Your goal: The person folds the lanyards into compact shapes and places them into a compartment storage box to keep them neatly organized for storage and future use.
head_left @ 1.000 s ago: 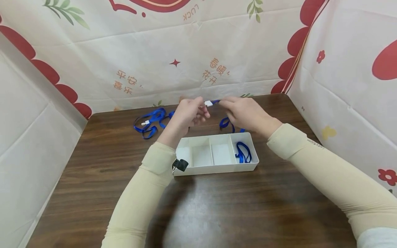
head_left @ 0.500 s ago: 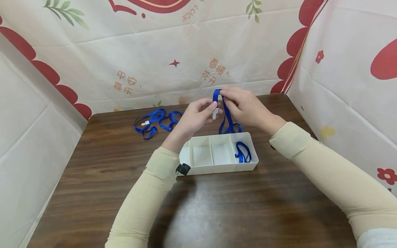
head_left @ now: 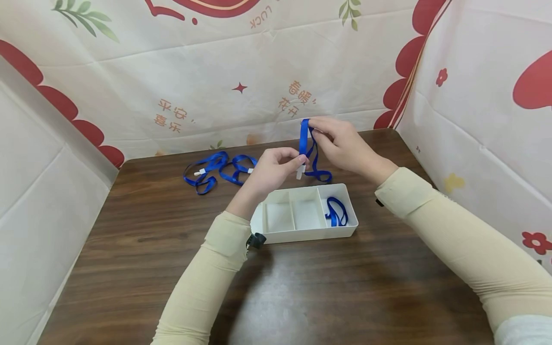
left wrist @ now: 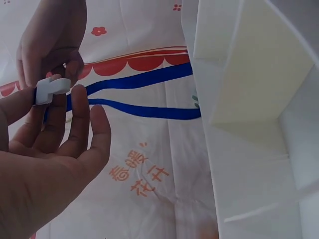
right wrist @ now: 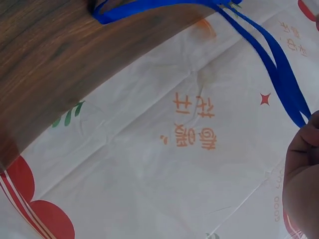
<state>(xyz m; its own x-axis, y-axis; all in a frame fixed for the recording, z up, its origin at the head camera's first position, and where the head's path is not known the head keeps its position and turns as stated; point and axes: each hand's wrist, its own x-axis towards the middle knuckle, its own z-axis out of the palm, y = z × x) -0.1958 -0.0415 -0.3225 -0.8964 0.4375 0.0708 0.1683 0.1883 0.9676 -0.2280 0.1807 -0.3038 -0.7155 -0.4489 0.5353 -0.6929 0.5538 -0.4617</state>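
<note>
Above the back of the table, a blue lanyard (head_left: 304,136) with a white plastic clip (head_left: 300,171) is held between both hands. My left hand (head_left: 273,170) pinches it near the clip; in the left wrist view the clip (left wrist: 52,90) sits by the thumb and forefinger, the other fingers loosely bent. Higher and to the right, my right hand (head_left: 345,143) pinches the strap where it folds over, and the rest hangs down to the table. The right wrist view shows the strap (right wrist: 279,69) running into the fingers at the right edge.
A white divided box (head_left: 310,235) stands just in front of the hands, with a folded blue lanyard (head_left: 337,212) in its right compartment. More blue lanyards (head_left: 207,165) with white clips lie loose at the back left of the table (head_left: 142,239). Printed cloth (head_left: 207,62) hangs behind.
The strap, earlier stretched sideways between the hands, now hangs folded from the right hand. My left hand has moved right, then slightly down with the clip, which now points downward.
</note>
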